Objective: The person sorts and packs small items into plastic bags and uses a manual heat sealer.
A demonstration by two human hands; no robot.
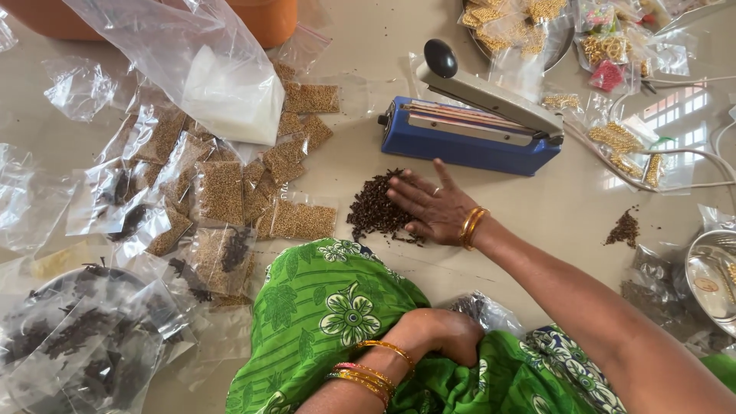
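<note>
Looking down from my head, I am resting my right hand (433,207) flat, fingers spread open and gripping nothing, its fingertips lying on the right edge of one loose heap of dark cloves (376,213) in the middle of the floor. My left hand (445,333) is curling closed near me, tucked into my green flowered lap cloth (330,307); I cannot tell whether it is gripping anything. Just beyond the heap one blue heat sealer (468,130) is sitting with its grey arm raised and its black knob pointing left. A second, smaller scatter of cloves (625,228) is lying well to the right. To the left, about a dozen small clear packets of tan seeds (303,221) are overlapping, too jumbled for an exact count, and nearer me several packets of cloves (77,337) are piling up. One large clear bag (230,92) with white contents is hanging over the far left. At the far right more packets of golden pieces (617,138) are spreading about. Everything is sitting on a smooth beige floor (552,207), which is reflecting a bright window.
</note>
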